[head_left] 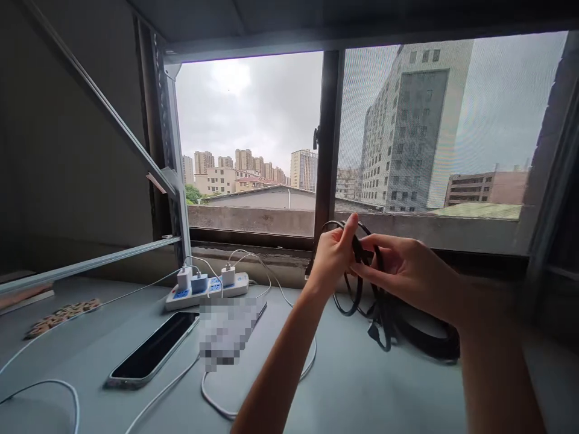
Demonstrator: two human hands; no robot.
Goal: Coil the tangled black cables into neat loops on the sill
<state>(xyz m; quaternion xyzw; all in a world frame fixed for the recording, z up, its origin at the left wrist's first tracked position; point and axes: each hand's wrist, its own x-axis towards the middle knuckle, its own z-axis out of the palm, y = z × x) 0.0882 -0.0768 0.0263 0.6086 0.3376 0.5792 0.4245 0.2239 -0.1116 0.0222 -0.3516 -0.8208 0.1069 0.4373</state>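
Between left hand [332, 256] and right hand [400, 262]: black cable [360, 292], gathered in loops, held up off the desk [380, 392]. Left fingers curled round the loops, thumb up; right fingers pinching the same cable, thumb and fingertips close to the left hand. Plug-like end [374, 331] hangs just below. Dark curved thing [429, 340] on the desk under the right hand, too dim to name. Left of the hands: pixelated flat item [235, 328], phone [154, 349] just beside it, screen up and dark. Behind both, white power strip [170, 304], three chargers [228, 275] plugged in. White cords [212, 407] trail about. Patterned item [63, 316] far left. Window [248, 102] behind.
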